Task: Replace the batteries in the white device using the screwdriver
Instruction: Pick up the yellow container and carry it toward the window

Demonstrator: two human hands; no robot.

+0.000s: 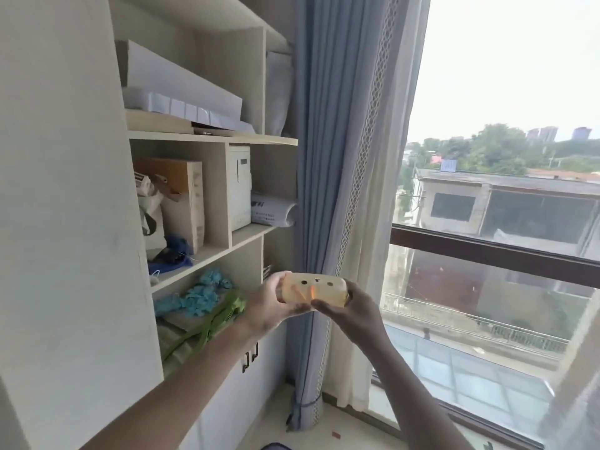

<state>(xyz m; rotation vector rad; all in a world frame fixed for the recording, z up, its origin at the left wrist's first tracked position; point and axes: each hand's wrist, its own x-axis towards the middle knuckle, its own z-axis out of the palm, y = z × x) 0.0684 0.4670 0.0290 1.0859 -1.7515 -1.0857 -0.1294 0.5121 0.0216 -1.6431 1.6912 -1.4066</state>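
Note:
A cream-white, rounded rectangular device with two dark dots, a small mark between them and orange streaks on its face is held up in the air in front of the blue curtain. My left hand grips its left end, thumb under the lower edge. My right hand grips its right end, fingers wrapped behind it. No screwdriver and no batteries are in view.
A white shelving unit stands at the left, holding boxes, papers, a blue bundle and a green bag. Cabinet doors with dark handles sit below. A blue curtain hangs in the middle, a large window at the right.

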